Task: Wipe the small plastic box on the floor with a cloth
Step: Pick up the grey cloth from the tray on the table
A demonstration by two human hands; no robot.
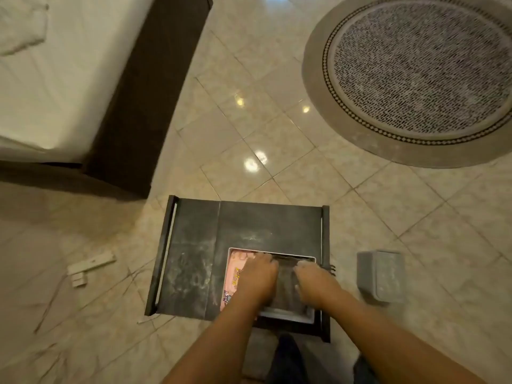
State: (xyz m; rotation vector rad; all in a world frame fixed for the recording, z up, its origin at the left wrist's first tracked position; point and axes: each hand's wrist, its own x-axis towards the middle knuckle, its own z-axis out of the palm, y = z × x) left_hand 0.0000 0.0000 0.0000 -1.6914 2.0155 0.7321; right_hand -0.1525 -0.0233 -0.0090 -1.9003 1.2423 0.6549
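I am in the middle of the wiping step, by my reckoning: both hands press a dark grey cloth (286,284) down into the small plastic box (288,314), which sits on the near right part of a dusty black board (191,261) lying on the floor (277,120). My left hand (259,278) lies flat on the cloth with fingers spread; its grip holds nothing closed, only pushes down. My right hand (311,284) does the same just beside it, fingers curled on the cloth's far edge. The box is shallow, pale-rimmed and open, with a pink printed patch showing left of my left hand. Next I would need to drag the cloth toward that uncovered pink side, keeping the box from sliding on the board. A grey lidded container (381,275) stands right of the board.
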